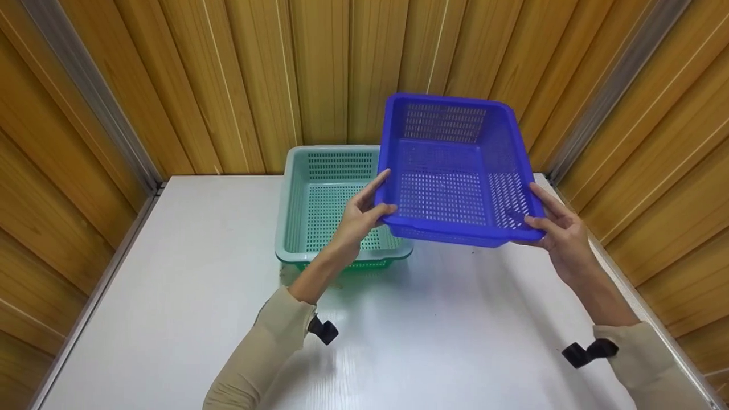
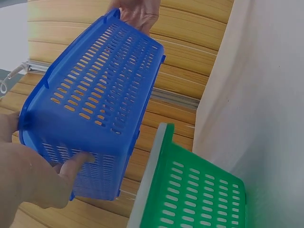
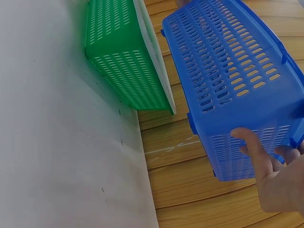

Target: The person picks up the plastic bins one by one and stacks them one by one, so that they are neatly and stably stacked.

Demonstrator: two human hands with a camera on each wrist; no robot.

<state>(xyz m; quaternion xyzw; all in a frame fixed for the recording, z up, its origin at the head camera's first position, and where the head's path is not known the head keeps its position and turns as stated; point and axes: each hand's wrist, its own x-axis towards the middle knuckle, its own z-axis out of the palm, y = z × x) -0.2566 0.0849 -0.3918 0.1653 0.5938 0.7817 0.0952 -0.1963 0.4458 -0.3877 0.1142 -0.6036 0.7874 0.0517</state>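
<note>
Head view has us holding a rectangular blue-violet perforated plastic basket (image 1: 444, 156) off the white counter (image 1: 188, 273), above and right of the rectangular green plastic basket with a pale mint rim (image 1: 283, 210). Our left hand (image 1: 360, 216) grips its side nearest that green basket, our right hand (image 1: 564, 236) its far side. If either grip loosened, we judge it could tip, or, lowered leftward, catch the green basket's rim.
</note>
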